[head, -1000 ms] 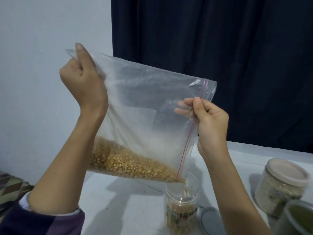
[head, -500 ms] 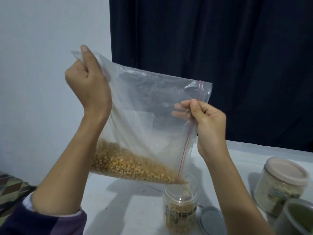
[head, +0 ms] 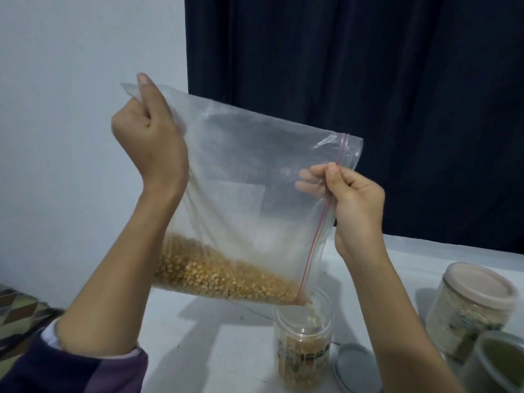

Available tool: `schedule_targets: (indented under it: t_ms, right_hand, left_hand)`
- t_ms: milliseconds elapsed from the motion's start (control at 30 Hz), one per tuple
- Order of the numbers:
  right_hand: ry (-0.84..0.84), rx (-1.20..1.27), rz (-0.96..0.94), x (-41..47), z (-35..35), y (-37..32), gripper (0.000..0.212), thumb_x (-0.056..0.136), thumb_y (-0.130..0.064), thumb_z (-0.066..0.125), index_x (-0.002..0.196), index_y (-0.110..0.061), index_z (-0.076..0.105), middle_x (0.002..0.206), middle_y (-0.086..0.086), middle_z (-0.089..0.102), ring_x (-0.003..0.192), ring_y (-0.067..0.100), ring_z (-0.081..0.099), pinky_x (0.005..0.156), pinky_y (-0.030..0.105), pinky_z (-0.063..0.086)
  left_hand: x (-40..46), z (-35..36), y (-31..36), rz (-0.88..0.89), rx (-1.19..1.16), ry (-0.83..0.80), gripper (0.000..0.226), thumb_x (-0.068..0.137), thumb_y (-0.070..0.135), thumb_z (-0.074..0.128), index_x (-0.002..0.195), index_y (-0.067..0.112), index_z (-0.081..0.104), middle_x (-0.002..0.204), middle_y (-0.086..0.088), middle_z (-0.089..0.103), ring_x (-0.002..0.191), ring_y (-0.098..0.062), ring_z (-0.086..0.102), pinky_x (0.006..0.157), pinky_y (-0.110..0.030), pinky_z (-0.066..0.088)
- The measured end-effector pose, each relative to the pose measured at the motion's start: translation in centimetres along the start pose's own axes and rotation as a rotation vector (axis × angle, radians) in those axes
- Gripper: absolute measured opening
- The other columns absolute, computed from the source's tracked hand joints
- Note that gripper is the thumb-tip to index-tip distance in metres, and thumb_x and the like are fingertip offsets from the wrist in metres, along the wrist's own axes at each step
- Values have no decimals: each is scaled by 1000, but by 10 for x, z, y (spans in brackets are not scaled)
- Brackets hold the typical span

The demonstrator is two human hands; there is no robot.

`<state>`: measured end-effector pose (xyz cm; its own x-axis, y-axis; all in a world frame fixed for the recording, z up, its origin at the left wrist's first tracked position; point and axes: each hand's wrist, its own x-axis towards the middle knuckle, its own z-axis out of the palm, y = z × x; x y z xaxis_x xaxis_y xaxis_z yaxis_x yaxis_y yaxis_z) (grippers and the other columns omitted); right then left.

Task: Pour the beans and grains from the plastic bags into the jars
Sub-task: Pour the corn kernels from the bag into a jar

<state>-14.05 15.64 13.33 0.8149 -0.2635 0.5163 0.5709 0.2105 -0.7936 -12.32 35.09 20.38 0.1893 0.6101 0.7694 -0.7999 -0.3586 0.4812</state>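
Note:
A clear zip bag [head: 241, 194] with a red seal strip hangs tilted above the table. Yellow corn kernels [head: 215, 276] lie along its lower edge and spill from the low corner into an open clear jar [head: 303, 333], which is partly filled with kernels. My left hand [head: 150, 143] grips the bag's raised top-left corner. My right hand [head: 348, 202] pinches the bag at the zip edge, fingers showing through the plastic.
A grey lid [head: 354, 367] lies flat beside the open jar. At the right stand a lidded jar of pale grains [head: 470, 307] and a jar of green contents [head: 499, 364]. All rest on a white table [head: 198, 336]; a dark curtain hangs behind.
Both hands and the bag have shifted slightly down and right. The kernels keep sliding toward the low corner, and the pile in the bag looks a little smaller.

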Motion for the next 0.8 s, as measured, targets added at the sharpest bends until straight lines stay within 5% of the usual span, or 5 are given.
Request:
schedule_targets:
  t_ms: [800]
  right_hand:
    - [-27, 15, 9, -1, 1, -1, 24, 98, -8, 48, 84, -6, 68, 74, 1, 74, 68, 17, 72, 85, 28, 53]
  left_hand:
    - [2, -1, 2, 20, -2, 10, 52, 98, 22, 40, 52, 22, 17, 35, 13, 22, 38, -4, 20, 46, -17, 17]
